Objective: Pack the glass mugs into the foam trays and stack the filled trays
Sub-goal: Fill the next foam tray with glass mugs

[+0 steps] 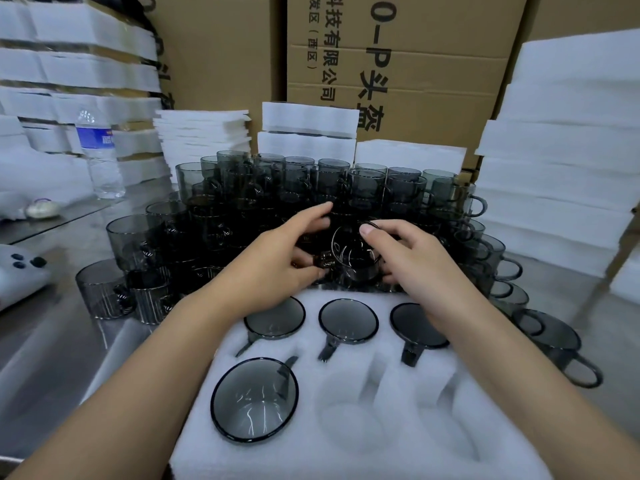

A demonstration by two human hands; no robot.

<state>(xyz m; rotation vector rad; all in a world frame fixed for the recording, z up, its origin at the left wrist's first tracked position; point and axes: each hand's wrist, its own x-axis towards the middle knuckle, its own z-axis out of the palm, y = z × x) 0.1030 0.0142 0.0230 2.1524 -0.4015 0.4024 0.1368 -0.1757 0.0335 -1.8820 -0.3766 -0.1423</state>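
1. Step in hand: filling the foam tray (pixel 391 382). I judge this is the fetch of the fifth mug.
2. Both hands grasp one held mug (pixel 353 258), lifted just past the tray's 12 o'clock edge, in front of the crowd of loose mugs (pixel 263 188).
3. The left hand (pixel 273 268) has its fingers curled in at the mug's 9 o'clock side, seemingly pinching the handle. The right hand (pixel 415 261) wraps the body from 3 o'clock, thumb on the rim.
4. Tray state: the far row (pixel 348 320) holds three mugs and the near-left mug (pixel 254 400) sits at 8 o'clock. The middle pocket (pixel 349 420) at 6 o'clock and the right pocket (pixel 446 434) at 4 o'clock are bare.
5. Next move, as I judge it: carry the mug towards 6 o'clock, turn its handle to match that pocket's slot, then lower it in.
6. Stacking waits for two more mugs; filled trays (pixel 308 133) stand beyond the loose mugs at 12 o'clock.
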